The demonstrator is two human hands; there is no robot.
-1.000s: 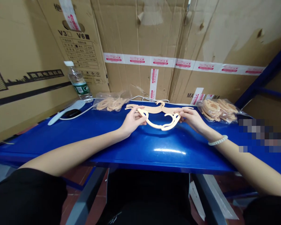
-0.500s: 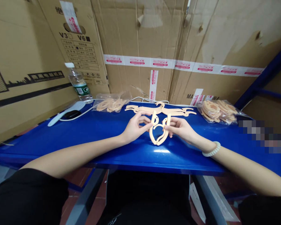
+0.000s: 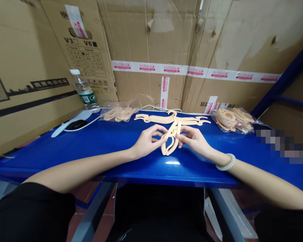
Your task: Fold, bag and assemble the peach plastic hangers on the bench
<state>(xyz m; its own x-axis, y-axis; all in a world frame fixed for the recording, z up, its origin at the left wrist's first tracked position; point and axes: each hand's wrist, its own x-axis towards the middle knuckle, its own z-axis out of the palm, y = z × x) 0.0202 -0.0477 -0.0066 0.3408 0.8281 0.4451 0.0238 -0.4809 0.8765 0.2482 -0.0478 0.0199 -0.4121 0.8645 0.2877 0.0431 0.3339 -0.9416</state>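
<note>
Between my hands is a cream folding clothes hanger (image 3: 164, 148), its two arms folded up so that they meet and overlap at the top. My left hand (image 3: 149, 141) pinches its left arm between thumb and fingers. The fingers of my right hand (image 3: 195, 139) are closed on the right arm. Just behind it on the blue table (image 3: 131, 168) lie several unfolded hangers (image 3: 156, 118) of the same kind, stacked with their hooks together.
Clear bags of folded hangers lie at the back left (image 3: 121, 112) and back right (image 3: 233, 119). A water bottle (image 3: 87, 95), a pale blue hairbrush (image 3: 73, 121) and a black object (image 3: 78, 124) with a white cable are at the left. Cardboard (image 3: 146, 40) walls the back.
The hanger's two arms have swung inward; they stood apart before and now cross at the top. My hands have come slightly closer together, still gripping it.
</note>
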